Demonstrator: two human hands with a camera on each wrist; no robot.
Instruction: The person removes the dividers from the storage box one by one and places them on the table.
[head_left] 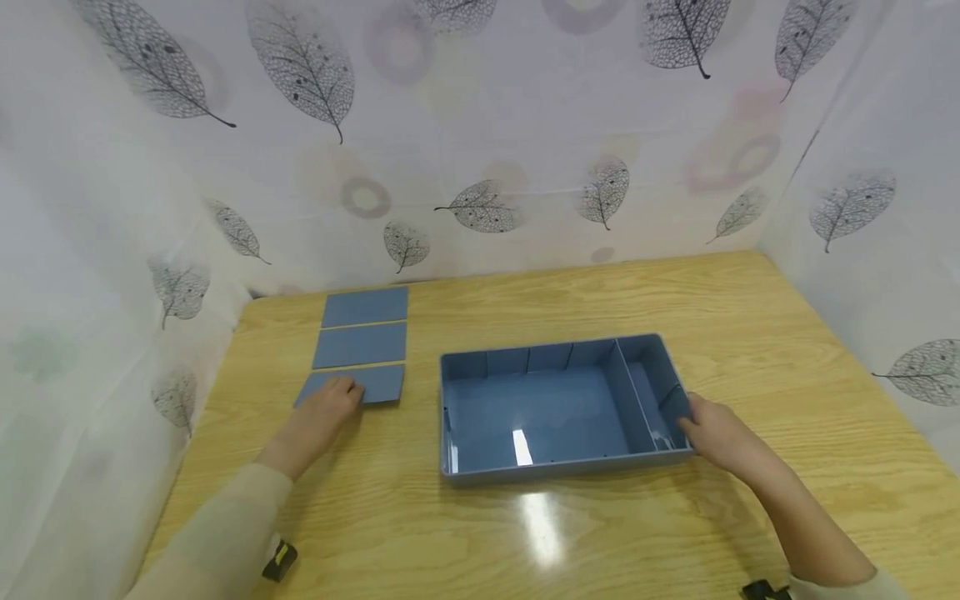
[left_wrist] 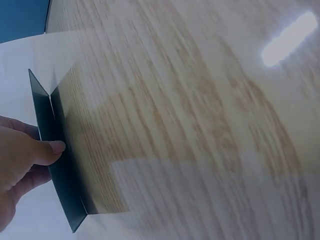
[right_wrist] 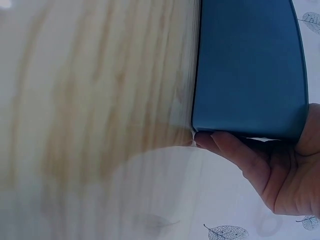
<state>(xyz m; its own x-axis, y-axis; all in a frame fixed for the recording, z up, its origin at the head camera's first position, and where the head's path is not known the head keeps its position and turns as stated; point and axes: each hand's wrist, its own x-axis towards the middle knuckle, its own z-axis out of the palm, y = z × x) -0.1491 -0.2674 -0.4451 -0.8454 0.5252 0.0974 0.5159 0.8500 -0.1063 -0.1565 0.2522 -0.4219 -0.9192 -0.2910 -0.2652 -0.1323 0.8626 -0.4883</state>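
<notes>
- I see the near panel [head_left: 386, 383] tilted at the table's [head_left: 600, 533] left, pinched by the left hand [head_left: 327, 408].
- Just behind it I make out the middle panel [head_left: 360, 345], then the far panel [head_left: 365, 306].
- To their right, I watch the right hand [head_left: 718, 429] grip the divided box's [head_left: 540, 408] right end.
</notes>
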